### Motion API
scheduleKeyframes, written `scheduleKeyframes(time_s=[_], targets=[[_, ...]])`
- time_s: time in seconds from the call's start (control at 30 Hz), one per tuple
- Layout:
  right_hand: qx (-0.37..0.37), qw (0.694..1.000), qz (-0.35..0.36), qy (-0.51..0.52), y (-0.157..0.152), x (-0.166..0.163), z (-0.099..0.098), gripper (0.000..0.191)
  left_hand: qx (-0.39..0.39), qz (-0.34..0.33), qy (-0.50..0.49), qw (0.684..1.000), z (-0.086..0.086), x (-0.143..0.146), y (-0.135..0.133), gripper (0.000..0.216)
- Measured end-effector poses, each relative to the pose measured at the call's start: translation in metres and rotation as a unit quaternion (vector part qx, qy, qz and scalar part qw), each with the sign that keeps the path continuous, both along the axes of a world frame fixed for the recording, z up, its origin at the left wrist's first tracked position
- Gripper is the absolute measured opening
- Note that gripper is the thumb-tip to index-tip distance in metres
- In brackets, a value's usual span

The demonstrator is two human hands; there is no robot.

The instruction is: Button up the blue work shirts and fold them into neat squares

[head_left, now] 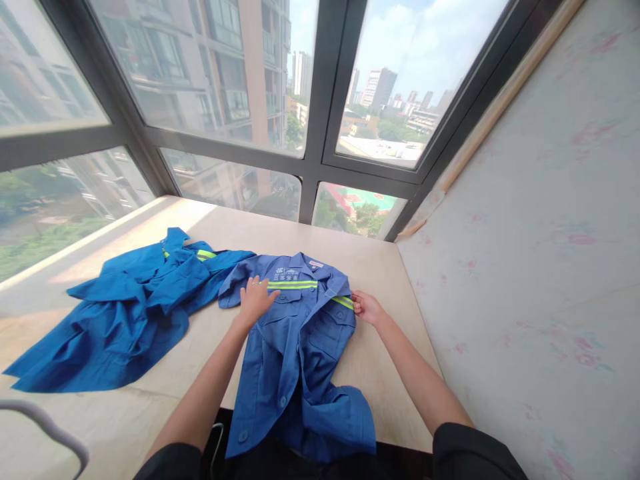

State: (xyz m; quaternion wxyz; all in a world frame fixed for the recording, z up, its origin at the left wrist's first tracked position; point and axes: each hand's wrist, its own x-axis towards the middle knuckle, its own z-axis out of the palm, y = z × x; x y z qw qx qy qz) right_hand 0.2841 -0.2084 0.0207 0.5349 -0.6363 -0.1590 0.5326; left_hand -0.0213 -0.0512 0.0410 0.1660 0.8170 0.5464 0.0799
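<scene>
Single head-worn view, taken from above the near edge of a pale ledge (360,247) and facing forward and downward. Both forearms enter from below, placing the left hand (256,300) and right hand (367,308) at close range near mid-frame; the blue jacket (280,340) extends from them toward the viewpoint. The window frame (316,120) spans the far side (its outer bars splay toward the top), and a papered wall (525,267) bounds the right.

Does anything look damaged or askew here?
Yes: a ragged tan flap juts from the pale floral-patterned wall beside the dark grey window frame, as if torn or peeling. Also, the blue, yellow-striped fabric jacket reaches past the near edge of the pale tabletop.
</scene>
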Motion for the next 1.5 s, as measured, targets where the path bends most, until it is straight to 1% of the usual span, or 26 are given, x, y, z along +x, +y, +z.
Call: scheduleKeyframes(time_s=[0.03,0.07,0.1,0.13,0.2,0.23,0.3,0.37,0.4,0.43,0.47,0.53,0.63,0.73,0.83,0.93,1.03,1.1,1.17,1.27,1.33,1.4,1.5], targets=[[0.013,1.000,0.002,0.019,-0.003,-0.002,0.003,0.009,-0.008,-0.047,-0.068,0.997,0.007,0.012,-0.014,0.058],[0.023,0.999,0.004,0.035,-0.005,-0.005,0.007,0.006,-0.028,-0.091,-0.136,0.986,0.013,0.024,-0.029,0.060],[0.033,0.998,0.010,0.050,-0.009,-0.009,0.011,0.003,-0.052,-0.123,-0.191,0.973,0.018,0.037,-0.043,0.063],[0.047,0.996,0.024,0.065,-0.012,-0.013,0.016,0.007,-0.067,-0.139,-0.229,0.961,0.021,0.050,-0.056,0.065],[0.079,0.990,0.075,0.089,-0.019,-0.020,0.026,0.017,-0.064,-0.145,-0.271,0.950,0.022,0.072,-0.075,0.069],[0.093,0.985,0.107,0.095,-0.022,-0.023,0.030,0.022,-0.067,-0.131,-0.280,0.949,0.020,0.080,-0.081,0.068],[0.104,0.979,0.151,0.091,-0.027,-0.026,0.033,0.028,-0.102,-0.067,-0.315,0.941,0.012,0.090,-0.084,0.056],[0.067,0.988,0.130,0.057,-0.032,-0.025,0.029,0.028,-0.146,0.006,-0.360,0.921,0.002,0.091,-0.080,0.033],[0.039,0.993,0.106,0.037,-0.034,-0.024,0.025,0.026,-0.161,0.033,-0.380,0.910,-0.002,0.089,-0.076,0.021],[0.011,0.996,0.081,0.018,-0.037,-0.023,0.018,0.024,-0.169,0.052,-0.397,0.901,-0.006,0.085,-0.072,0.015],[-0.014,0.998,0.063,0.003,-0.039,-0.022,0.012,0.022,-0.172,0.067,-0.410,0.893,-0.010,0.080,-0.068,0.017],[-0.047,0.997,0.055,-0.007,-0.045,-0.024,-0.002,0.018,-0.176,0.106,-0.435,0.877,-0.017,0.069,-0.060,0.024],[-0.069,0.994,0.082,0.010,-0.050,-0.033,-0.014,0.007,-0.176,0.187,-0.470,0.845,-0.025,0.049,-0.050,0.031],[-0.082,0.988,0.121,0.044,-0.049,-0.045,-0.019,0.002,-0.175,0.239,-0.479,0.826,-0.033,0.030,-0.044,0.028],[-0.079,0.987,0.123,0.071,-0.041,-0.060,-0.023,0.006,-0.175,0.254,-0.470,0.827,-0.039,0.017,-0.044,0.021],[-0.047,0.993,0.073,0.076,-0.029,-0.071,-0.028,0.019,-0.178,0.247,-0.453,0.838,-0.044,0.011,-0.048,0.017],[0.008,0.998,0.015,0.066,-0.020,-0.069,-0.023,0.028,-0.181,0.233,-0.432,0.852,-0.048,0.008,-0.053,0.013],[0.046,0.997,-0.017,0.053,-0.017,-0.054,-0.011,0.032,-0.175,0.233,-0.420,0.859,-0.051,0.007,-0.055,0.012],[0.089,0.994,-0.062,0.032,-0.018,-0.028,0.006,0.037,-0.170,0.236,-0.414,0.863,-0.053,0.007,-0.056,0.012],[0.166,0.969,-0.179,-0.019,-0.023,0.020,0.035,0.044,-0.182,0.236,-0.409,0.863,-0.054,0.008,-0.059,0.016],[0.187,0.952,-0.236,-0.046,-0.027,0.046,0.046,0.044,-0.200,0.228,-0.407,0.862,-0.054,0.012,-0.062,0.020],[0.184,0.947,-0.257,-0.062,-0.032,0.059,0.048,0.038,-0.215,0.210,-0.404,0.864,-0.054,0.017,-0.067,0.022],[0.141,0.958,-0.238,-0.072,-0.040,0.057,0.035,0.033,-0.224,0.172,-0.390,0.876,-0.052,0.023,-0.073,0.020]])
